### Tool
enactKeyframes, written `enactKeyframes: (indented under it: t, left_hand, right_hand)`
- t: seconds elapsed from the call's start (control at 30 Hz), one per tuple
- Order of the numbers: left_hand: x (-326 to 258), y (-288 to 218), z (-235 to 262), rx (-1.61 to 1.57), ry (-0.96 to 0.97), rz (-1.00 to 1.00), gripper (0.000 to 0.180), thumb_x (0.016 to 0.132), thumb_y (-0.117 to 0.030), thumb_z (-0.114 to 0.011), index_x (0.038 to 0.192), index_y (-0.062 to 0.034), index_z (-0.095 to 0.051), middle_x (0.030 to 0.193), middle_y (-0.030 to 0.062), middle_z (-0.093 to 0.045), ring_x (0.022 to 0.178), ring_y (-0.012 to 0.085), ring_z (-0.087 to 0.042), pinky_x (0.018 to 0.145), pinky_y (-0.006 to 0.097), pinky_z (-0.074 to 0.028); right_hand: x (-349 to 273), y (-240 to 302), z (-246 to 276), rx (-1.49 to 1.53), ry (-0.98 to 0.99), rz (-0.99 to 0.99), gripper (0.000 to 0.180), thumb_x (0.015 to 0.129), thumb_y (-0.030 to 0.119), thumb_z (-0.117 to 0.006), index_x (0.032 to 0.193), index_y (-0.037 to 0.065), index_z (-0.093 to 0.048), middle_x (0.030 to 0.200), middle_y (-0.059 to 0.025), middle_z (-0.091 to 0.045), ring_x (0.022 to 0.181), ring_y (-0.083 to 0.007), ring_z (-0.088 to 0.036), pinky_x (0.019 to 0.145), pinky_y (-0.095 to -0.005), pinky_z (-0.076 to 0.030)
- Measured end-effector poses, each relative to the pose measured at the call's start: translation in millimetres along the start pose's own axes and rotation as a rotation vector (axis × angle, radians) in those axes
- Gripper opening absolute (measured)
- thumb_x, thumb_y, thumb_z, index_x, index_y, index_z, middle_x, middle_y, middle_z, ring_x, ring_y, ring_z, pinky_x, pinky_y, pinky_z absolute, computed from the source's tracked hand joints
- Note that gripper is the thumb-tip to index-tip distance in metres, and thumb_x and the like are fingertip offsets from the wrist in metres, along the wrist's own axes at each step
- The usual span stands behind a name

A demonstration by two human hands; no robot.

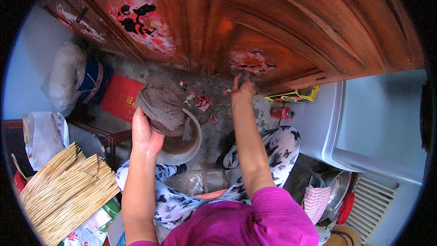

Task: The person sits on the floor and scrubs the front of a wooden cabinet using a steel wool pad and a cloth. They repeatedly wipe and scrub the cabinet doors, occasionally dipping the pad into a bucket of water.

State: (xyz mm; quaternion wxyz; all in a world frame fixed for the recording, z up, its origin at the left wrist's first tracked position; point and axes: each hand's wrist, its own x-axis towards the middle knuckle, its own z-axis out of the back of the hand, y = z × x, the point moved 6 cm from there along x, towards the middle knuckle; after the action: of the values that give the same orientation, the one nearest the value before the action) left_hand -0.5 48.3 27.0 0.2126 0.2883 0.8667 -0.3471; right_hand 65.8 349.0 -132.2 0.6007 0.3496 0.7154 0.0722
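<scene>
Worn wooden door (282, 23); left hand (144, 134) clutches crumpled cloth (159, 102).

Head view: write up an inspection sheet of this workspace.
Surface: grey concrete floor strewn with torn red paper scraps.
Job's things: grey wet cloth above a basin of murky water; red wooden door with patches of torn paper.
Clutter: bundle of thin sticks, white bags, red box, red can.
Grippers: left hand grips the cloth; right hand reaches to the door's foot, fingers spread.
Cables: nothing seen.
Surroundings: white appliance on the right.
</scene>
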Motion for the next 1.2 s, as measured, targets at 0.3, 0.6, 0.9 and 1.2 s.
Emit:
enactKeyframes:
  t: [0.3,0.6,0.9,1.2]
  left_hand:
    - [15,8,-8,0.034,0.036,0.053,0.044,0.11,-0.034,-0.04,0.137,-0.0044,-0.059,0.138,0.0122,-0.063,0.127,0.029,-0.059,0.112,0.045,-0.046]
    - [-4,8,-11,-0.039,0.018,0.048,0.042,0.11,-0.031,-0.04,0.136,-0.0043,-0.059,0.137,0.0119,-0.064,0.125,0.0285,-0.06,0.112,0.045,-0.045]
    - [6,13,-14,-0.02,0.102,0.024,0.039,0.108,-0.031,-0.044,0.13,-0.0043,-0.062,0.13,0.0095,-0.067,0.119,0.025,-0.063,0.106,0.041,-0.049]
    - [12,5,-11,0.005,0.123,-0.004,0.039,0.108,-0.029,-0.042,0.13,-0.0047,-0.062,0.131,0.0091,-0.067,0.12,0.0245,-0.063,0.107,0.04,-0.048]
  right_hand:
    - [162,-41,42,0.001,-0.105,-0.048,0.025,0.102,0.017,-0.057,0.126,0.015,-0.06,0.126,-0.0081,-0.062,0.111,-0.026,-0.06,0.085,-0.0437,-0.056]
    - [105,25,28,0.032,0.005,-0.038,0.018,0.1,0.008,-0.058,0.117,0.007,-0.062,0.111,-0.0114,-0.066,0.083,-0.0269,-0.068,0.069,-0.0411,-0.064]
    - [82,35,16,-0.068,0.03,-0.059,0.025,0.1,0.004,-0.058,0.125,0.007,-0.056,0.122,-0.0094,-0.063,0.083,-0.0318,-0.069,0.068,-0.0416,-0.06]
    - [112,21,25,-0.132,0.026,0.05,0.012,0.103,0.013,-0.055,0.11,0.008,-0.062,0.098,-0.0094,-0.068,0.083,-0.0254,-0.069,0.071,-0.0383,-0.063]
